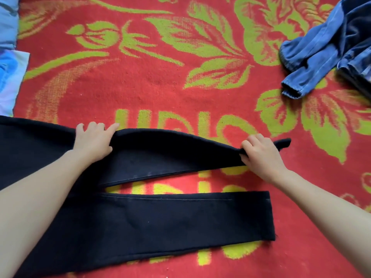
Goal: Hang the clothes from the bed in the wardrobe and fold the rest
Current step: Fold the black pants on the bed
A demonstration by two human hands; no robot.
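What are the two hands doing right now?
Left hand: closed on the far leg of the black trousers, near the thigh.
Right hand: closed on the same leg, near its hem.

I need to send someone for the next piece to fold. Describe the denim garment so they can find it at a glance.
Start from the red blanket with green flowers that covers the bed. Look to its far right corner, beyond the right hand. The blue denim garment lies crumpled there, one cuffed end pointing toward the middle. Unlike the black trousers, spread flat near the person, it is faded blue and bunched up.
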